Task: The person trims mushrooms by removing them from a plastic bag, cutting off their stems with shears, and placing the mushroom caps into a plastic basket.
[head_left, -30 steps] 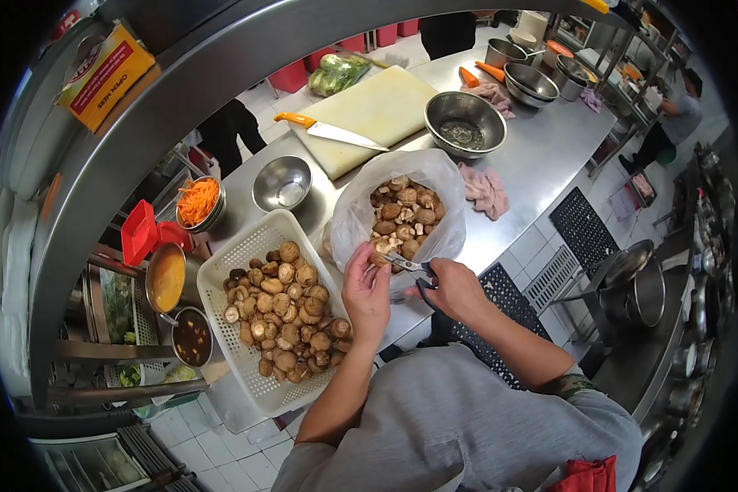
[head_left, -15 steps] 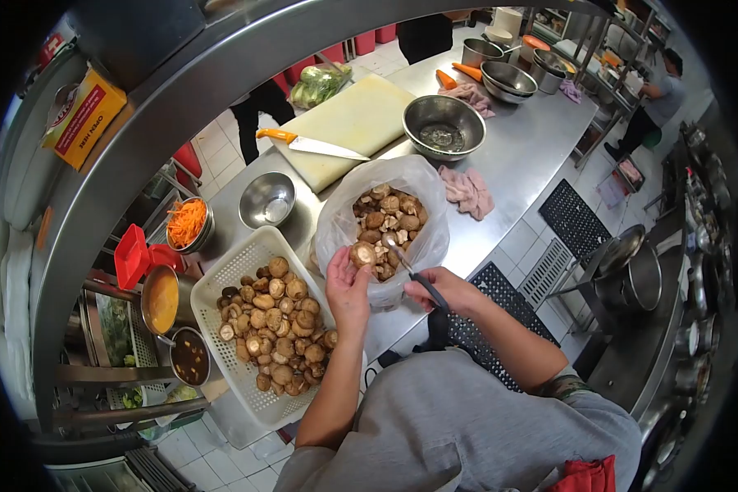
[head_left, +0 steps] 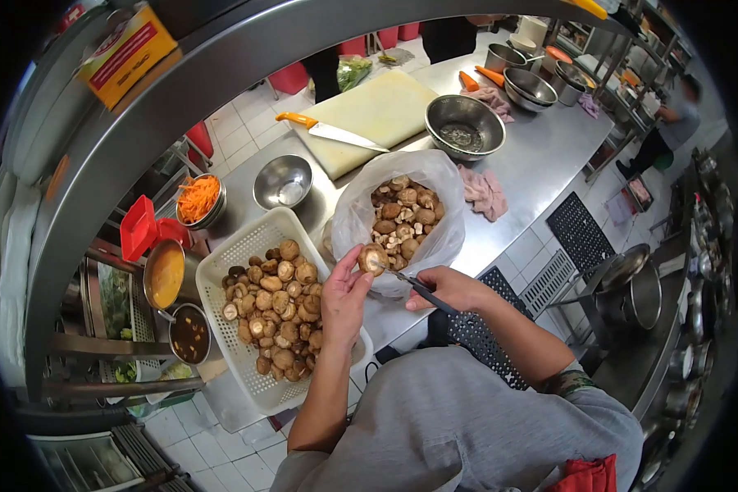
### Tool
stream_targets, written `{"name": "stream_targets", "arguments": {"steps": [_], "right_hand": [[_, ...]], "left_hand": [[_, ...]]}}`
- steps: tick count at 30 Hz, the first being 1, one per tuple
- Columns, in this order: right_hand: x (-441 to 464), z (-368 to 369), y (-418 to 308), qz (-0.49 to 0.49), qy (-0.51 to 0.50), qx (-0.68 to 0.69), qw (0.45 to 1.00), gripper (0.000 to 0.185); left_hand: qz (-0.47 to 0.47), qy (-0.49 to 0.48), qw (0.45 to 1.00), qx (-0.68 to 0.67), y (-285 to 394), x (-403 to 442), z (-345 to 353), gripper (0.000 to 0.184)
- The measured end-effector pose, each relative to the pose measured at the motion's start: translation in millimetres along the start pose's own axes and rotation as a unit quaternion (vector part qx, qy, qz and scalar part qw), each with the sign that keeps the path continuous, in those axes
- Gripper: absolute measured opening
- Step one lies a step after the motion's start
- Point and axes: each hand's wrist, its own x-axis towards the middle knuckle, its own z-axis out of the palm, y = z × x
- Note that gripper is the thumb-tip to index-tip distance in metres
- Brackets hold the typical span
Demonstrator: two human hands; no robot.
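Note:
My left hand (head_left: pixel 346 289) is closed around a brown shiitake mushroom (head_left: pixel 373 259), its pale underside turned toward my other hand. In my right hand (head_left: pixel 449 292) are dark-handled scissors (head_left: pixel 425 289), the tips touching the middle of that mushroom. Both hands are over the near rim of a clear plastic bag (head_left: pixel 446 215), which stands open with many mushrooms and pale stems inside. Left of the bag, a white perforated basket (head_left: pixel 211 283) holds a heap of mushrooms. My right fingers partly hide the scissors' handles.
A knife (head_left: pixel 344 136) lies across a cutting board (head_left: pixel 385 102) behind the bag. Metal bowls (head_left: pixel 283 181), a larger dark bowl (head_left: pixel 465 127) and a pink cloth (head_left: pixel 483 195) surround it. Shredded carrot (head_left: pixel 198 199) fills a bowl at left. Another person (head_left: pixel 672 123) is at far right.
The scissors have come down and left from above the bag, so their tips now meet the mushroom. My left hand still holds the mushroom. The whole view has shifted slightly.

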Motion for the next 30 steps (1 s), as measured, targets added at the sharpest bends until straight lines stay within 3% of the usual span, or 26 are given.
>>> {"name": "stream_targets", "arguments": {"steps": [3,9,12,15,16,18,19,21,23,25,28,30], "right_hand": [[4,9,-1,-0.010,0.015,0.026,0.999,0.047],[2,18,-19,-0.010,0.043,-0.046,0.998,0.043],[2,19,-8,-0.032,0.011,-0.070,0.997,0.041],[-12,10,10,-0.092,0.025,-0.062,0.994,0.050],[-17,6,16,-0.058,0.019,-0.023,0.998,0.049],[-26,-2,27,0.006,0.005,0.056,0.998,0.047],[-30,-4,27,0.004,0.010,0.085,0.996,0.045],[-29,-4,25,-0.010,0.035,0.096,0.995,0.044],[-29,-3,22,-0.034,0.046,0.112,0.992,0.042],[-27,-1,20,-0.034,0.053,0.113,0.992,0.042],[-31,-1,22,-0.039,0.084,0.094,0.991,0.042],[-40,0,29,-0.051,0.117,0.096,0.987,0.042]], "left_hand": [[0.007,0.011,1.000,0.002,8,-5,-5,0.054],[-0.008,0.040,0.997,-0.063,16,-19,-24,0.053],[0.000,0.067,0.998,-0.018,27,-29,-38,0.052],[0.035,0.153,0.985,0.078,46,-39,-71,0.047],[0.069,0.189,0.952,0.233,49,-39,-81,0.046],[0.133,0.247,0.807,0.520,51,-40,-96,0.045],[0.134,0.264,0.786,0.542,57,-32,-80,0.041],[0.185,0.163,0.843,0.479,42,-6,-64,0.037],[0.049,0.017,0.948,0.314,28,33,-23,0.032],[0.131,-0.050,0.888,0.437,-12,74,6,0.030],[0.151,-0.027,0.763,0.628,-49,111,25,0.028],[0.177,-0.015,0.754,0.632,-60,118,22,0.029]]}}
